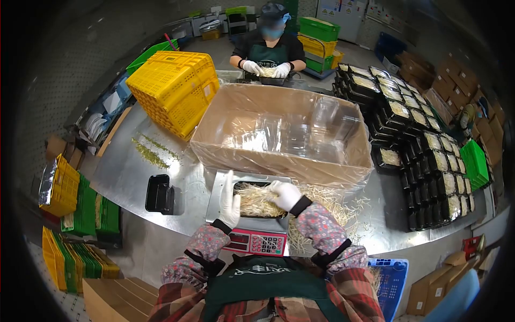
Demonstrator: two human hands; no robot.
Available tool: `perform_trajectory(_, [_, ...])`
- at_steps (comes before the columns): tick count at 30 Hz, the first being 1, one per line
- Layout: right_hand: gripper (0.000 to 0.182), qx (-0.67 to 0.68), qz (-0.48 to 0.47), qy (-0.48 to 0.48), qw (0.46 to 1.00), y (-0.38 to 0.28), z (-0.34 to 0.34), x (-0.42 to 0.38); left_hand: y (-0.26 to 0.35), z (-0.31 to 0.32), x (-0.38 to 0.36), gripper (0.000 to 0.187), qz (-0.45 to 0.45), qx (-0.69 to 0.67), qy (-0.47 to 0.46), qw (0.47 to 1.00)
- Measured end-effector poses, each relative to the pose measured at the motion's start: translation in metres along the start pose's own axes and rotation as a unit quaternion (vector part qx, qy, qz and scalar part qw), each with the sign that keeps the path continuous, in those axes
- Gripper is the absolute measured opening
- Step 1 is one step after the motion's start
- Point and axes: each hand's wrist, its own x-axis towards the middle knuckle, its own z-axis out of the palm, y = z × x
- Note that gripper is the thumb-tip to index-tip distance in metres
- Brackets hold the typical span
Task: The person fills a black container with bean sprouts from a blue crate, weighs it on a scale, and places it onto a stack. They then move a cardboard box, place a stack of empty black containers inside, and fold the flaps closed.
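Two gloved hands of ours work at a tray (pixel 263 216) heaped with sprouts (pixel 252 200), and it sits on the plate of the scale (pixel 258 242), whose panel faces us, presumably so the reading is easy to see. Our left hand (pixel 229 208) stands straight-fingered and open along the tray's left side, holding nothing we can see, perhaps as a wall to keep strands in. Our right hand (pixel 286 196) curls narrowly over the sprouts at the right end; its fingertips are buried, so we cannot tell whether they pinch any. Low at our right, a blue crate (pixel 398 263) has strands in it. Loose sprouts (pixel 337 210) lie right of the scale, likely to be within easy reach, while a spare tray (pixel 160 194) sits apart at the left. Just beyond the scale stands a large box (pixel 279 167), its film lining probably keeping the contents off the cardboard. Yellow crates (pixel 171 88) stack to its left; filled trays (pixel 445 180) pile up at the right, out of our working space. Farther off, a co-worker (pixel 272 52) holds sprouts over another tray.
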Motion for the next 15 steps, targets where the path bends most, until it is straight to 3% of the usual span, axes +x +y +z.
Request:
perform_trajectory(2, [0.034,-0.081,-0.027,-0.015,0.996,-0.002,0.015,0.004,-0.010,0.012,-0.005,0.052,-0.051,0.022,-0.125,0.991])
perform_trajectory(3, [0.034,-0.085,-0.021,-0.011,0.996,-0.003,0.016,0.004,-0.014,0.012,-0.006,0.045,-0.003,0.151,-0.216,0.965])
perform_trajectory(7, [0.033,-0.141,0.002,-0.063,0.988,0.005,-0.004,-0.009,-0.017,0.020,-0.011,0.039,0.084,0.260,-0.194,0.942])
perform_trajectory(8, [0.023,-0.118,0.010,-0.056,0.991,0.009,-0.020,-0.018,-0.019,0.021,-0.011,0.039,0.084,0.260,-0.194,0.942])
perform_trajectory(14, [0.018,0.037,0.136,0.118,0.983,0.058,-0.081,-0.082,-0.017,0.016,-0.006,0.044,0.062,0.253,-0.236,0.936])
perform_trajectory(15, [0.021,0.010,0.155,0.122,0.980,0.077,-0.073,-0.095,-0.014,0.011,-0.002,0.046,0.018,0.182,-0.226,0.957])
